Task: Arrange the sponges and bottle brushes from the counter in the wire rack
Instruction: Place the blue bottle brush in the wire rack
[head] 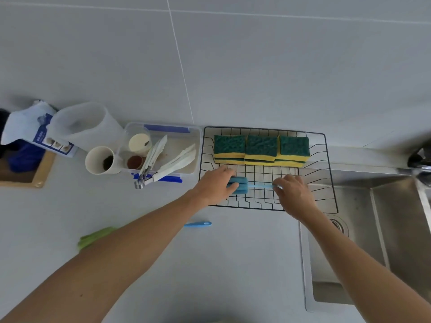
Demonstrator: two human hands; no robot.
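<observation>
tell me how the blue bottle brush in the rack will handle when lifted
The bottle brush is probably light, with a squashy foam head. Its thin handle may flex, which may be why the left hand and right hand hold opposite ends.

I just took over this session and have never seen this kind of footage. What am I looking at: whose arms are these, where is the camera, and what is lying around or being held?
There is no machine here: a person works with bare hands, and the single picture comes from a camera on their head, looking down at a kitchen counter. The left hand grips the sponge head of a blue bottle brush, while the right hand pinches its thin handle, holding it inside the black wire rack. Green and yellow sponges already sit in stacks along the rack's far side. On the counter, partly hidden by the left arm, lies another brush: a blue handle and a green head. Left of the rack is a clear container with tongs; a steel sink is on the right.
</observation>
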